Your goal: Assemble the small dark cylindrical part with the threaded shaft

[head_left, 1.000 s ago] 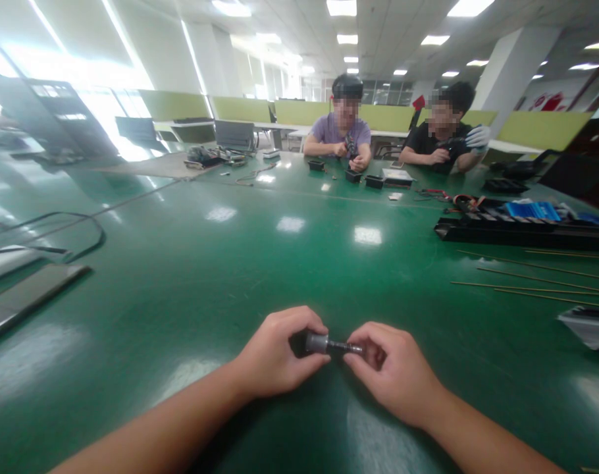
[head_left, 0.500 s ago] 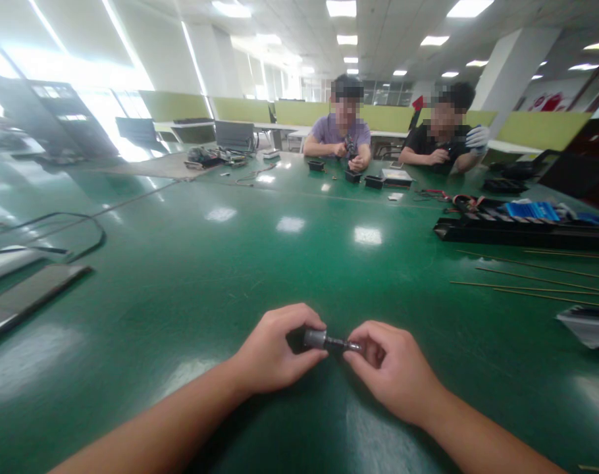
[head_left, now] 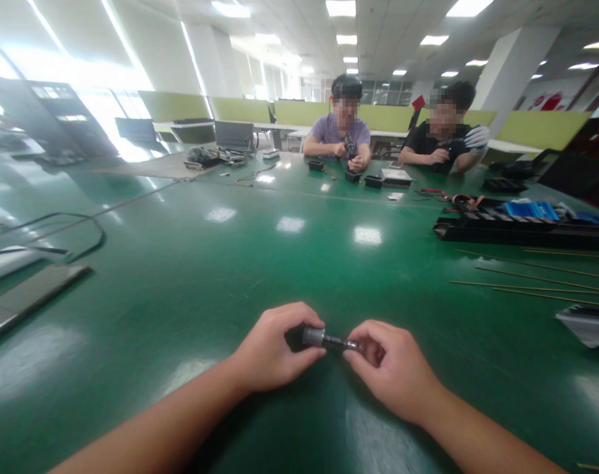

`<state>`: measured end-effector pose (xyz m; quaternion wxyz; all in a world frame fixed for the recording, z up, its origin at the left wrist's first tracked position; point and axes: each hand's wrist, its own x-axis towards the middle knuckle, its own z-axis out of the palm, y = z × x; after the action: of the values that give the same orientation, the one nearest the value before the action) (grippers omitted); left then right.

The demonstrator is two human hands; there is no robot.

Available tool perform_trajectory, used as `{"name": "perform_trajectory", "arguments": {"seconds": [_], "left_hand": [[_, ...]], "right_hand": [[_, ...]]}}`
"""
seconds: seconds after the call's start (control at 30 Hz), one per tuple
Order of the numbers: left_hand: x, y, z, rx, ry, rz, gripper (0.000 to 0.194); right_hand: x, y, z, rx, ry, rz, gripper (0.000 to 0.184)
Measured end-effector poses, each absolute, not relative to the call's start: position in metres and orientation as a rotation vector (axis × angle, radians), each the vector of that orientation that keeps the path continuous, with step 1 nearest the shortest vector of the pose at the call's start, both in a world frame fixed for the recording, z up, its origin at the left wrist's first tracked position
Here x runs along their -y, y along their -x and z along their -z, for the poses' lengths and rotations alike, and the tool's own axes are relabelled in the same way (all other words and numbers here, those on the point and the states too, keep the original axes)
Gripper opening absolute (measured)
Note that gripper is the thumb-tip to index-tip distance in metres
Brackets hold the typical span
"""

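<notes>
Between my hands, just above the green table, is a short grey cylinder (head_left: 313,336) with a thin dark metal shaft (head_left: 336,342) sticking out to the right. My left hand (head_left: 274,345) has its thumb and forefinger curved round the cylinder; its other fingers are hidden behind. The shaft's shiny right end is pinched between the thumb and fingers of my right hand (head_left: 393,362). Cylinder and shaft lie in one line, tilted slightly down to the right. Whether they are one piece or two, I cannot tell.
Long thin rods (head_left: 536,280) lie at the right, below a black channel (head_left: 521,232) with blue parts. A grey metal profile (head_left: 588,324) is at the right edge, a flat panel (head_left: 27,299) at the left. Two co-workers sit across the table (head_left: 230,250), behind small black boxes (head_left: 373,182).
My left hand and the grey cylinder have shifted very slightly left. My right hand is almost still. The co-worker in purple has moved their head a little.
</notes>
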<state>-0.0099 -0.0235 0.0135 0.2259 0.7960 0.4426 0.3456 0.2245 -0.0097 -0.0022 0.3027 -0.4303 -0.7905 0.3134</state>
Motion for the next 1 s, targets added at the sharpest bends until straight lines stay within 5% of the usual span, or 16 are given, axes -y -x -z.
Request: {"name": "perform_trajectory", "arguments": {"seconds": [1.0], "left_hand": [[0.0214, 0.0094, -0.0148, -1.220, -2.197, -0.984, 0.020]], "right_hand": [[0.0086, -0.2276, 0.0028, 2.101, 1.118, -0.811, 0.002]]}}
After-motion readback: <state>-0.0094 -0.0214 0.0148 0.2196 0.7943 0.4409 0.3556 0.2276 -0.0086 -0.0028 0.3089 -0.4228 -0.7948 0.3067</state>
